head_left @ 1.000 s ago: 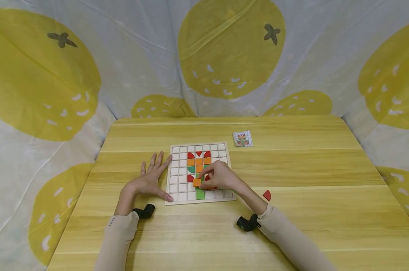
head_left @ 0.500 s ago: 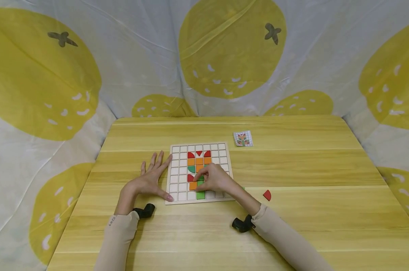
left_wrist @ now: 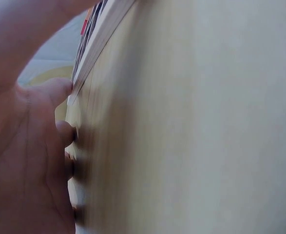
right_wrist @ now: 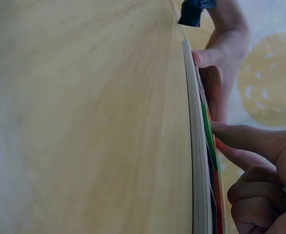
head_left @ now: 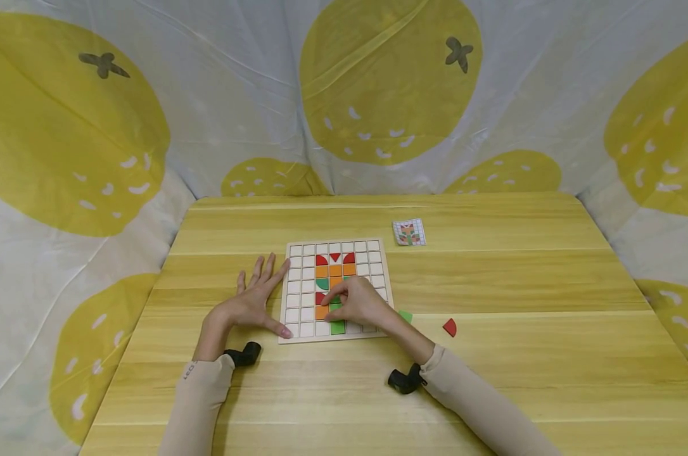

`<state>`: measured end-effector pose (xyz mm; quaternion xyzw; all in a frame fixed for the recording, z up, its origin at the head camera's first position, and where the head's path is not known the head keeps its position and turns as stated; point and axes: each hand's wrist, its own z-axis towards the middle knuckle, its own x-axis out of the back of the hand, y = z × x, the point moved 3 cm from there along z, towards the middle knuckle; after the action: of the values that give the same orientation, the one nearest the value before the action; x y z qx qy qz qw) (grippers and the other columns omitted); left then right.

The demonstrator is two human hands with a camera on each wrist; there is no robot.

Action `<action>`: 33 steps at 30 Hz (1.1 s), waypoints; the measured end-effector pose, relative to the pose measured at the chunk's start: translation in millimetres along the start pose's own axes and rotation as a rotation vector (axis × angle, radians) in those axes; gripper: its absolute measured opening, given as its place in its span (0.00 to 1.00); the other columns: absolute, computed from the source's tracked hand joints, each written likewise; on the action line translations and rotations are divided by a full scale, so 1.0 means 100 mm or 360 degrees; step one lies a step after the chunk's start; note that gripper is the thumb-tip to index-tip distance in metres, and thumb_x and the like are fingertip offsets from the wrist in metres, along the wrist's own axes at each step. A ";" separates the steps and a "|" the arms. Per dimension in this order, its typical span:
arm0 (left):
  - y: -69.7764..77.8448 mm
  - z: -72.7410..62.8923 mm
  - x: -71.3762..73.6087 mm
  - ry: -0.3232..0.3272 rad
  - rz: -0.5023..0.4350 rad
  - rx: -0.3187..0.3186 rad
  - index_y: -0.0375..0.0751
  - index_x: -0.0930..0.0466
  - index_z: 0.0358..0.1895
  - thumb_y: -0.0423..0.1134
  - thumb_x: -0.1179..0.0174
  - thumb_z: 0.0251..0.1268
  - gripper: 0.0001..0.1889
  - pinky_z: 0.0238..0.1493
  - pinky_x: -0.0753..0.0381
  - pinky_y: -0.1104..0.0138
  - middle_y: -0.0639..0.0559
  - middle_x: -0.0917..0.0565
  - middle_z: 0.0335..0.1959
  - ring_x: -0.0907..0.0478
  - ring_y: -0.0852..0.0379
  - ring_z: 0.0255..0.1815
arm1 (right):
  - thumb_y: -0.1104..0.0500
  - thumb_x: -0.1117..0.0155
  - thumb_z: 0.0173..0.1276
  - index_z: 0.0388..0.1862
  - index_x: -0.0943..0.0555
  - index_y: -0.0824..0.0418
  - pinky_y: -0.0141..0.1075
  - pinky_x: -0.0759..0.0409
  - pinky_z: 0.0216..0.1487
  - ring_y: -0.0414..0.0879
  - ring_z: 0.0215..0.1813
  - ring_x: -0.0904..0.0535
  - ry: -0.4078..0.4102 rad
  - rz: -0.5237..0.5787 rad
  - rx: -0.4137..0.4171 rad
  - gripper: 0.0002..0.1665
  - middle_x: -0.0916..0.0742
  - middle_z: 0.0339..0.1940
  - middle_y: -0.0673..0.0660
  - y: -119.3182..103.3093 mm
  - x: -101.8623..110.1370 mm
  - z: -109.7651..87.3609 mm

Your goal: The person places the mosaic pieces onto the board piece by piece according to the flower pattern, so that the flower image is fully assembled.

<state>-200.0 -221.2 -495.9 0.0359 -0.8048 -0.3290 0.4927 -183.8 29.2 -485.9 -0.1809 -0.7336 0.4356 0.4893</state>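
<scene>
A wooden grid board (head_left: 293,302) lies on the table, with red, orange and green tiles in its middle columns. My left hand (head_left: 251,305) spreads its straight fingers beside the board's left edge, the thumb on the lower left corner and the index fingertip at the edge higher up. With thumb and index finger, my right hand (head_left: 360,301) pinches an orange square tile (head_left: 321,313) at a cell left of the green column. This hand covers several tiles on the right. In the right wrist view a fingertip touches the tiles near a green one (right_wrist: 207,127).
A red quarter-circle tile (head_left: 450,327) lies on the table right of the board. Close to the right wrist is a green square tile (head_left: 405,316), partly hidden. Behind the board lies a small printed pattern card (head_left: 409,232). A patterned cloth hangs behind the table.
My right hand has moved slightly left and brought the orange square tile down from above the board into a cell. The left hand has stayed still. A green tile by the right wrist has come into view.
</scene>
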 end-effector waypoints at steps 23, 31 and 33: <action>0.03 -0.01 0.00 0.0001 0.0018 0.0005 0.47 0.67 0.86 0.63 0.16 0.35 0.79 0.75 0.83 0.28 0.34 0.77 0.85 0.84 0.32 0.84 | 0.59 0.24 0.65 0.45 0.08 0.60 0.30 0.44 0.26 0.40 0.21 0.44 0.0135 0.0081 -0.0085 0.11 0.38 0.15 0.46 0.39 0.81 -0.47; 0.03 -0.02 0.01 0.0005 0.0011 0.0015 0.47 0.67 0.86 0.62 0.16 0.35 0.79 0.74 0.83 0.28 0.33 0.76 0.85 0.84 0.31 0.84 | 0.59 0.24 0.65 0.49 0.09 0.61 0.29 0.39 0.25 0.39 0.20 0.44 0.0091 0.0153 -0.0154 0.14 0.37 0.14 0.46 0.68 1.00 -0.75; 0.03 -0.02 0.01 0.0004 0.0009 0.0010 0.47 0.67 0.86 0.62 0.16 0.35 0.79 0.74 0.83 0.27 0.33 0.76 0.85 0.84 0.31 0.84 | 0.60 0.23 0.64 0.49 0.09 0.61 0.28 0.40 0.26 0.39 0.21 0.44 0.0066 0.0164 -0.0169 0.15 0.38 0.15 0.46 0.73 1.01 -0.80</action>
<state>-198.5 -220.4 -493.1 0.0354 -0.8053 -0.3251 0.4946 -172.1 176.7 -477.7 -0.2530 -0.7352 0.4167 0.4710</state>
